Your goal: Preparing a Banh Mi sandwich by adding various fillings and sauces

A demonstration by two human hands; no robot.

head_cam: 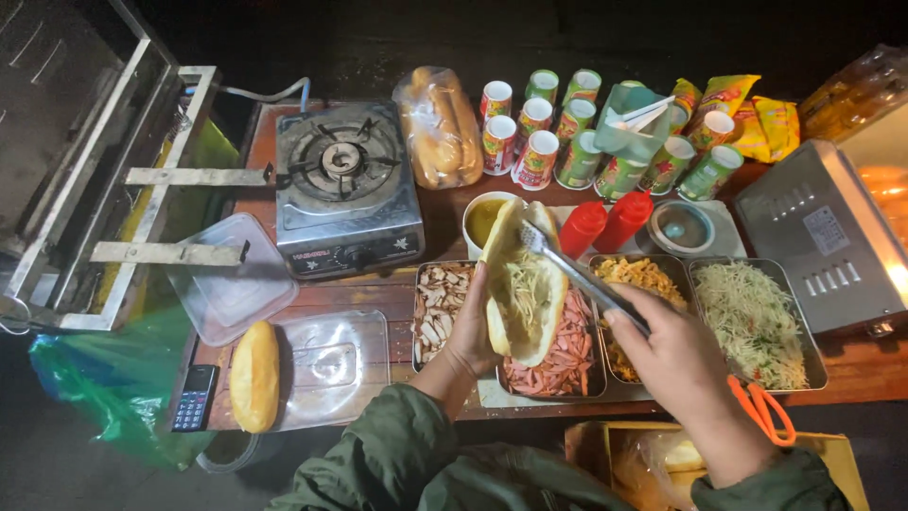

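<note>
1. The left hand [470,331] was clenched around the underside of a split bread roll [521,284], holding it open and tilted above the metal trays. Shredded filling already lay inside. If that grip had slackened or the roll tipped further, the filling could have slid out over the lower end.

2. The right hand [673,364] grasped metal tongs [579,274], their tips resting in the top of the opened roll. Pushed too hard, the tips might have torn the crust or split the hinge of the bread.

3. Directly under the roll sat the tray of pink sliced sausage [566,355], with the tray of pale sliced meat [437,312] to its left. Anything dropped would likely have landed there and mixed the fillings.

4. Just right of the tongs were the tray of yellow shreds [643,276] and the tray of shredded vegetables [757,322]. A wide swing of the wrist could have scattered strands between them.

5. Behind the roll stood a white cup of yellow sauce [480,220] and two red squeeze bottles [605,225]. The roll's upper end was close to them; a nudge could have knocked them over.

6. Farther back stood paper cups [535,142], near the gas stove [345,189]; these seemed well out of harm's way.
</note>
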